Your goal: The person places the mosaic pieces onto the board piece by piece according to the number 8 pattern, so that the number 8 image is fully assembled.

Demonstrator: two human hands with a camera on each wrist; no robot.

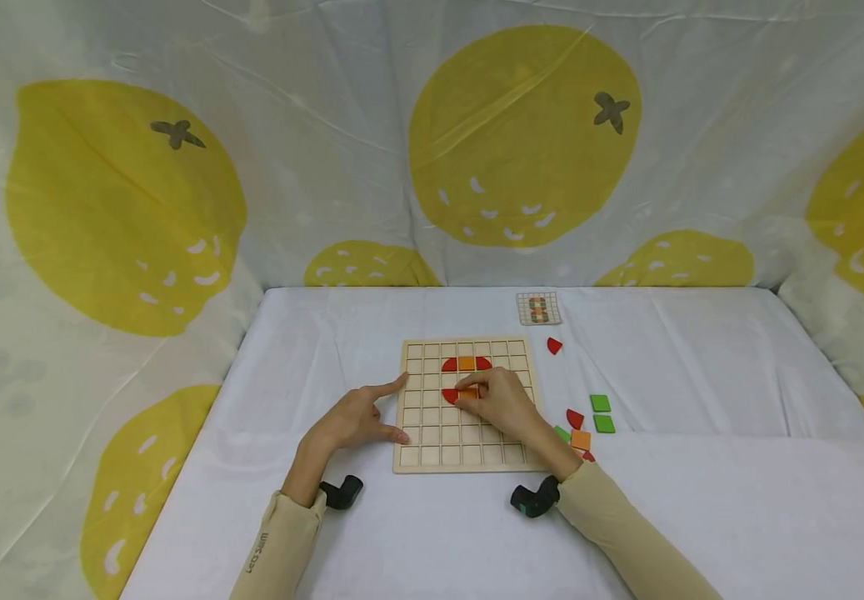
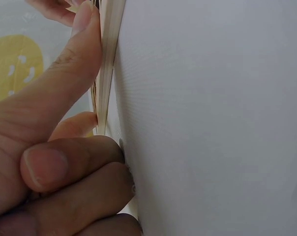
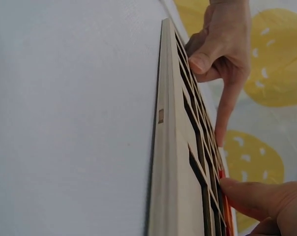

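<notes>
My right hand (image 1: 502, 404) reaches over the wooden grid board (image 1: 430, 436). Its thumb and index finger pinch around an orange square tile (image 1: 470, 393), with the tips at a red quarter-circle tile (image 1: 449, 397) beside it. In the row behind, another orange square (image 1: 466, 363) lies between two red quarter-circles. At the board's left side, my left hand (image 1: 352, 419) keeps thumb and index spread straight, both tips touching the edge. The left wrist view has that thumb (image 2: 65, 78) along the rim, other fingers bent. In the right wrist view, the right thumb (image 3: 252, 194) touches the board's top.
A small pattern card (image 1: 539, 308) lies behind the board to the right. Loose green squares (image 1: 600, 403), red quarter-circles (image 1: 575, 418) and an orange square (image 1: 581, 440) lie right of the board, some partly behind my right forearm. Lemon-printed cloth (image 1: 521, 133) hangs behind the table.
</notes>
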